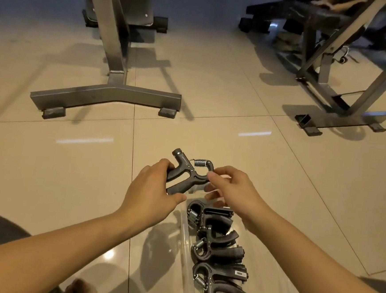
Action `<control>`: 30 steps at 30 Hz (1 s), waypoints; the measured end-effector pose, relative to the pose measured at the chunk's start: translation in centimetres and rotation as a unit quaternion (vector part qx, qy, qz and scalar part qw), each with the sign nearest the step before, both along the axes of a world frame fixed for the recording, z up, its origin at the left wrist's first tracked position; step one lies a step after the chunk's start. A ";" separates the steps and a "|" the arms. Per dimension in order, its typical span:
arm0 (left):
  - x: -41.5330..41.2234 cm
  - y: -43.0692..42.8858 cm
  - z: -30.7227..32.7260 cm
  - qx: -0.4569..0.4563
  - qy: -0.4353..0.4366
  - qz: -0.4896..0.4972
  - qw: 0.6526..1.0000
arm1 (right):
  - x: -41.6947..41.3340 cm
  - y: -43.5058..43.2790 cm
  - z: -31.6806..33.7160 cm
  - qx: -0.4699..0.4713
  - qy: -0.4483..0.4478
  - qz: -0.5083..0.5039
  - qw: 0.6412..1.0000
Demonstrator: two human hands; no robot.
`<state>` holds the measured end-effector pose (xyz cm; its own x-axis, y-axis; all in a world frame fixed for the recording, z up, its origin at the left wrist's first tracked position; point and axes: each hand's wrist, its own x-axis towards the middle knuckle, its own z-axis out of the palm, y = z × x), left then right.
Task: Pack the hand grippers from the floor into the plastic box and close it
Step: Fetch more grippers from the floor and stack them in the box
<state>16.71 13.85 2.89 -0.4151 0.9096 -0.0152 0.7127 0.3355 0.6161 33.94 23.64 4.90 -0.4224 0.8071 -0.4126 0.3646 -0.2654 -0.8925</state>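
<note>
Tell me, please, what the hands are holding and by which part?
Left hand grips a black hand gripper by its handles; right hand pinches its curved end near the spring.

A grey metal stand (106, 96) is standing on the shiny tan tiles (215, 78) at the left. Its wide foot bar is resting on two small black pads (53, 113), and a black padded seat (135, 3) is sitting just behind its post. At the right a dark metal frame (327, 64) with slanting bars is reaching up out of view, its low bar (344, 121) is lying flat on the tiles, and a low black bench (278, 12) is sitting in the dark behind it. One thin white streak of light (85, 140) is shining on the tiles in front of the stand, and another streak (254, 133) is shining further right.
</note>
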 end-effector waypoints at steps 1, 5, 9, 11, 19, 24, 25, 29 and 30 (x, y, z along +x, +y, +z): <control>0.4 -0.2 0.3 0.016 -0.002 -0.005 1.000 | -0.5 -0.5 -0.1 0.001 0.023 -0.030 0.999; 1.4 -0.7 1.4 0.014 -0.067 -0.007 0.998 | -1.3 -0.1 -0.2 0.100 0.037 -0.068 0.992; 0.5 -0.7 2.4 0.042 -0.031 0.004 0.999 | 0.2 1.5 0.1 0.227 -0.030 0.002 0.973; -0.3 -0.5 2.7 0.053 0.007 -0.012 0.998 | 0.8 2.0 0.2 0.247 -0.046 0.031 0.967; -0.2 -0.7 3.0 0.119 0.023 -0.130 0.984 | -0.1 0.8 0.3 0.049 0.045 -0.013 0.998; -1.0 -0.1 3.0 0.165 0.072 -0.086 0.980 | 0.4 0.6 1.3 0.086 0.031 0.026 0.995; -1.3 0.1 3.1 0.165 0.077 -0.071 0.981 | 0.6 0.2 1.6 0.118 0.004 0.052 0.992; -2.0 0.8 3.2 0.157 0.077 -0.032 0.984 | 0.1 -2.3 1.3 0.215 -0.095 0.139 0.962; -2.0 0.9 3.3 0.155 0.076 -0.032 0.984 | -0.2 -2.7 0.9 0.235 -0.115 0.141 0.955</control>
